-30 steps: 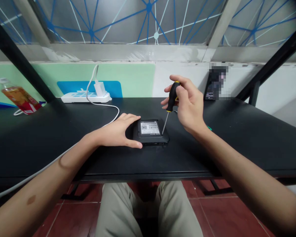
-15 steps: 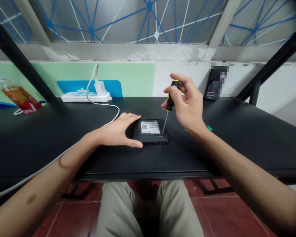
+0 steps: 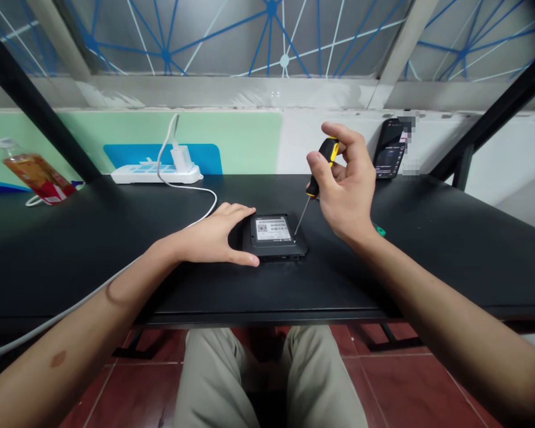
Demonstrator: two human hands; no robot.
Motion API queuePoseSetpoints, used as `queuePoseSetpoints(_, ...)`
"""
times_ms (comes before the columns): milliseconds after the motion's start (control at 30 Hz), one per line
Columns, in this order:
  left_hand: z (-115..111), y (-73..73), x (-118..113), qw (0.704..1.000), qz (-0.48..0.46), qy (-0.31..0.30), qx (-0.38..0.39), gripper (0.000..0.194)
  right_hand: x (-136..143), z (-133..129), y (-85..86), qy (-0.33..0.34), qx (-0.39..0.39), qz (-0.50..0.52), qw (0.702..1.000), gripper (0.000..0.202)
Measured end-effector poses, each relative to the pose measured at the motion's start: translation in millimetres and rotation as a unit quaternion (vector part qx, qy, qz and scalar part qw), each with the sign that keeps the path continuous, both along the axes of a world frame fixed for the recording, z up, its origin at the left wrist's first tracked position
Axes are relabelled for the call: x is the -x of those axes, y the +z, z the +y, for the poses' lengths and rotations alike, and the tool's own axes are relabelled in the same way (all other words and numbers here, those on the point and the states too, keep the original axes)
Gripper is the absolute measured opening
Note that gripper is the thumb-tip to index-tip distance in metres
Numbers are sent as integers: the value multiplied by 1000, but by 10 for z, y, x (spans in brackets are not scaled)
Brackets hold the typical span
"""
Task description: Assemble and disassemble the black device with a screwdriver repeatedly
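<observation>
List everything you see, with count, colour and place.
Box: 1, black, centre
Screwdriver: 1, black and yellow, tip at box
Power strip: 1, white, back left
Plug: 1, white, on power strip
Cable: 1, white, plug to lower left
Bottle: 1, amber and red, left
Phone: 1, dark, back right
Small thing: 1, green, right of box
Desk: 1, black, under box
Wall: 1, green and white, back
Windows: 3, grey, top
Posts: 2, black, sides
Floor: 1, red, bottom
Trousers: 1, beige, bottom
Left hand: 1, bare, box's left side
Right hand: 1, bare, on screwdriver
</observation>
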State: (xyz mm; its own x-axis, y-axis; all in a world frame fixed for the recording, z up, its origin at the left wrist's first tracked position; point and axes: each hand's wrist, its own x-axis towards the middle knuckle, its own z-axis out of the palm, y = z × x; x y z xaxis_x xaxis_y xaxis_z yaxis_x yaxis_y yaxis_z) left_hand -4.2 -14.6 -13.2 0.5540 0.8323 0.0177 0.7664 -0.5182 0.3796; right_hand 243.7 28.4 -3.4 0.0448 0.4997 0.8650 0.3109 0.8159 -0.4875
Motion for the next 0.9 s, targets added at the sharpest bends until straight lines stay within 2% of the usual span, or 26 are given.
queuePoseSetpoints(900, 5, -8, 15, 1000, -1, -8, -5, 111, -23, 79, -19, -4, -20, -7, 1000, 39)
